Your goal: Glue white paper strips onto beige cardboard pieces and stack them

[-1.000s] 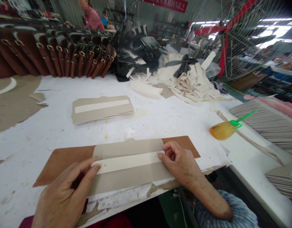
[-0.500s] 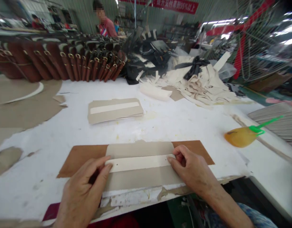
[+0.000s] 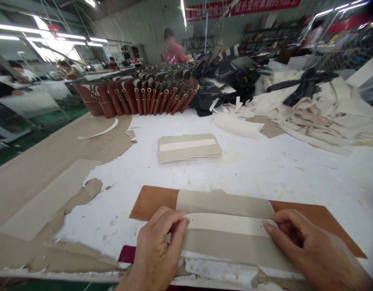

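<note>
A grey card piece [image 3: 229,246] lies on a brown board [image 3: 151,200] at the near edge of the white table [image 3: 265,169]. A pale white strip [image 3: 225,223] runs along the middle of the card. My left hand [image 3: 157,252] presses its fingertips on the strip's left end. My right hand [image 3: 314,252] pinches the strip's right end with thumb and fingers. Both hands rest on the card.
A stack of similar grey cards with a white strip [image 3: 188,147] lies further back. Brown bags with buckles [image 3: 138,97] stand in a row at the back, black bags [image 3: 232,76] and cream fabric scraps [image 3: 323,109] to the right. A person in red [image 3: 174,50] stands behind.
The view has swung left and up, so the yellow bottle at the right has left the frame. My hands stay on the ends of the strip.
</note>
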